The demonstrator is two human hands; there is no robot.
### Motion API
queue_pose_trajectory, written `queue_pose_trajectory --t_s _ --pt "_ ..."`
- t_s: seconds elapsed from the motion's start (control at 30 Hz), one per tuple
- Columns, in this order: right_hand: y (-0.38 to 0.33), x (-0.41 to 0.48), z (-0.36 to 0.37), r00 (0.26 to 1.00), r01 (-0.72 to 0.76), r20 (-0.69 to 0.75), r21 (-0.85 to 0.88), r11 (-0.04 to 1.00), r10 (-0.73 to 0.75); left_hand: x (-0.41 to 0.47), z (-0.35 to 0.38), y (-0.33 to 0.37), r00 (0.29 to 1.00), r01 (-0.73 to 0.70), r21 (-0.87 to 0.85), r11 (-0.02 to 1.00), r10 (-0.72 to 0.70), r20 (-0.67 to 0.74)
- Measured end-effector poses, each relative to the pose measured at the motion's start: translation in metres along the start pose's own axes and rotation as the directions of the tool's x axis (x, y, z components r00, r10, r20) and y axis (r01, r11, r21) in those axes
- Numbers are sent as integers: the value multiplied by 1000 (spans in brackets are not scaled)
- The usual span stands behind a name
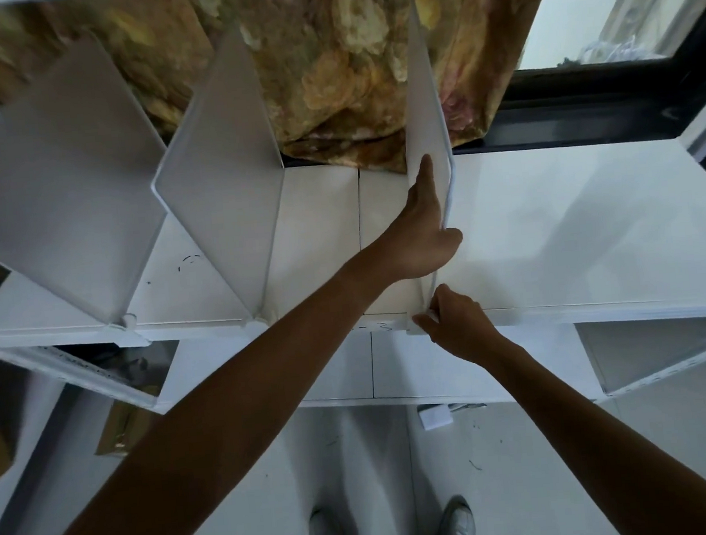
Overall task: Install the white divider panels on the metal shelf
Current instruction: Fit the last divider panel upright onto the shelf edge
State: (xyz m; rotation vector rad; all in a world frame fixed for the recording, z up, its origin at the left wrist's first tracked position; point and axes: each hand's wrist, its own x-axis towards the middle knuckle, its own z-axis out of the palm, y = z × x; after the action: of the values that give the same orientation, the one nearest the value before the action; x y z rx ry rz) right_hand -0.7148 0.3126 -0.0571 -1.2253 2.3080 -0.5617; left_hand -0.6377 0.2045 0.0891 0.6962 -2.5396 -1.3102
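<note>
Divider panel in hand (425, 141): white, upright on the top shelf board (573, 222), its near lower corner at the shelf's front edge.
Left hand (420, 227): closed on that panel, fingers flat along its left face, thumb hooked over its near edge.
Right hand (454, 322): just below the left, fingertips pinched at the panel's bottom front corner where a small white clip meets the shelf lip; the clip itself is mostly hidden by the fingers.
Second panel (222, 163): well to the left of the left hand, standing on the same board, foot in a clip at the front edge.
Third panel (49, 183): further left again, also standing.
Behind the hands: floral curtain (324, 56) hanging to the back of the shelf; a dark window frame (609, 95) to its right.
Lower shelf (437, 371): below the right hand, white, a pencil mark near the top shelf's lip.
Below the arms: tiled floor (380, 457), a small white piece (435, 417) lying on it, two pale shoes (457, 522).
</note>
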Motion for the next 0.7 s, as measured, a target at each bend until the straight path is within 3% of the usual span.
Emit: queue_pose_trajectory --t_s 0.2,0.43,0.57,0.7 --pt "-13 -6 4 997 -43 -63 -18 999 41 -26 -10 -15 999 35 -177 984 -33 18" --pt "-25 -15 13 984 -109 -146 -34 993 103 -69 -26 -72 993 96 -113 989 -104 -63" --pt "-25 -17 21 963 -197 -181 29 980 199 -97 -31 -128 983 163 120 979 -151 -105" --pt "-35 -21 28 932 -272 -219 100 957 288 -133 -34 -179 990 117 335 935 -85 -109"
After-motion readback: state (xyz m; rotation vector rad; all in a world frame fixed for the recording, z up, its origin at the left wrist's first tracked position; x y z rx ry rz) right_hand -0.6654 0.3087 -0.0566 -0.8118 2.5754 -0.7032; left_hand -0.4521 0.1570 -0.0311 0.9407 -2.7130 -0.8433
